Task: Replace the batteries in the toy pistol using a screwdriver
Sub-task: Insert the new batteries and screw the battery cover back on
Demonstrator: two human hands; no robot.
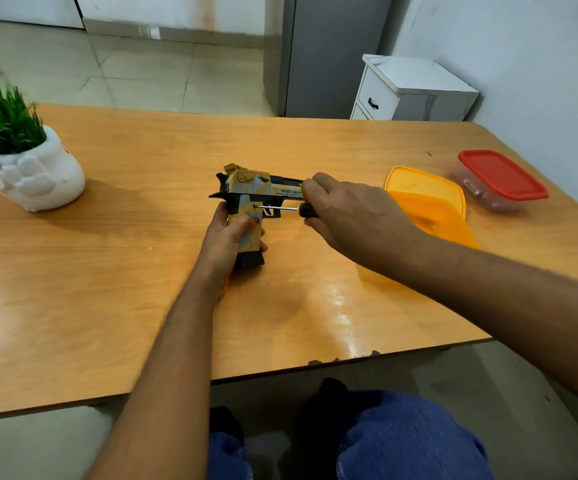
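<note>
A yellow, grey and black toy pistol stands upright over the middle of the wooden table, barrel pointing right. My left hand is wrapped around its grip from the left. My right hand holds a screwdriver by its black handle. The thin metal shaft runs level to the left, and its tip meets the upper part of the grip beside the trigger guard. My right hand hides the muzzle end of the barrel.
A yellow plastic box lies just right of my right hand. Behind it sits a clear box with a red lid. A white pot with green grass stands at the left. The near table edge runs above my knees.
</note>
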